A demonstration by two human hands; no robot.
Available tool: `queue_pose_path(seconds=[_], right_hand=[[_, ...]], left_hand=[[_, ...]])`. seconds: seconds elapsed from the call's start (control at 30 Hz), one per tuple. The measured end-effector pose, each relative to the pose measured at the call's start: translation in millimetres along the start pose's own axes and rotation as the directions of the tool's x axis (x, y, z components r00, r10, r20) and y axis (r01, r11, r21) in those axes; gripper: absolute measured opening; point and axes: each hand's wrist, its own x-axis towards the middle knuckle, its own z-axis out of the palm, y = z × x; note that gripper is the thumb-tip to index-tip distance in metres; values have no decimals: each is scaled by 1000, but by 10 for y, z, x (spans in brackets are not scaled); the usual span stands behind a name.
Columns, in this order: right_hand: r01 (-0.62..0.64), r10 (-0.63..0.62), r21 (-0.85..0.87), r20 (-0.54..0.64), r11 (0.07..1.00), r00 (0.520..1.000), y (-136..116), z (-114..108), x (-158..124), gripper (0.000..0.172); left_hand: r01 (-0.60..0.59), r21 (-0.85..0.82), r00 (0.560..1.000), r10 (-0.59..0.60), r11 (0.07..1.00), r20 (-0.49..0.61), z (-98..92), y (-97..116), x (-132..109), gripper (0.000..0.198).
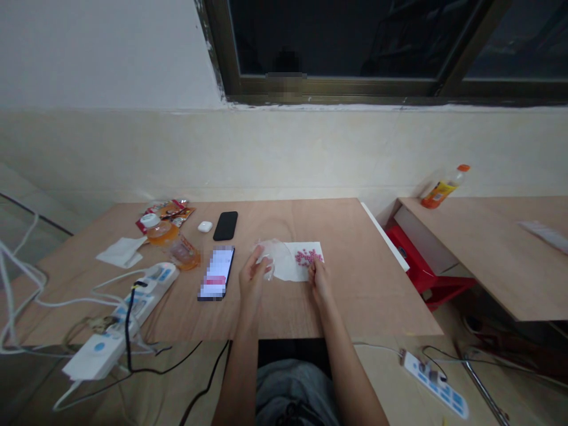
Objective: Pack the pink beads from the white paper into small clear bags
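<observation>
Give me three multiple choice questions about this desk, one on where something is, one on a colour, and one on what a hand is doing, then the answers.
1. In this view, what lies just left of the black phone?
A. a white earbud case
B. a power strip
C. a red stool

2. What colour are the small bits on the white paper sheet?
A. blue
B. green
C. pink

3. What is the left hand doing?
A. holding the black phone
B. touching crumpled clear plastic
C. resting in the lap

Answers:
1. A, the case sits right beside the phone.
2. C, the bits show pink against the paper.
3. B, its fingers meet the plastic.
</observation>
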Motion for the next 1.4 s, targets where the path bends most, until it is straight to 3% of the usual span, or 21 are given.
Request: queue_pose_path(seconds=[0.07,0.13,0.23,0.33,0.43,0.53,0.67,1.1,1.23,1.4], right_hand=[[170,-173,-192,1,967,985,-57,-47,138,50],[295,-285,-360,83,885,955,-116,-85,288,52],[412,-337,-606,241,681,910,-191,-94,481,51],[450,-213,-841,400,302,891,-239,-30,594,43],[477,-39,-873,483,-102,875,-260,66,631,37],[512,77,-806,514,-298,854,-254,132,633,34],[540,108,-764,540,-355,835,-215,140,638,35],[545,89,-740,559,-395,824,-188,111,621,36],[552,79,-736,570,-393,818,-178,109,629,35],[570,80,-726,589,-386,804,-188,105,620,34]], left_hand=[[-9,-13,998,8,1000,-67,-43,-41,44,51],[-22,-7,994,21,1000,-105,-79,-81,83,53],[-32,7,990,33,999,-135,-106,-116,119,53],[-31,8,989,32,999,-142,-106,-124,132,52],[-32,16,990,33,999,-137,-104,-128,142,52],[-27,12,988,29,1000,-149,-111,-137,155,58],[-35,4,986,35,999,-165,-126,-143,162,62],[-65,-35,988,60,997,-144,-77,-124,102,62],[-64,-67,995,59,996,-86,-77,-221,79,76],[21,0,1000,-21,1000,-22,-123,-443,30,86]])
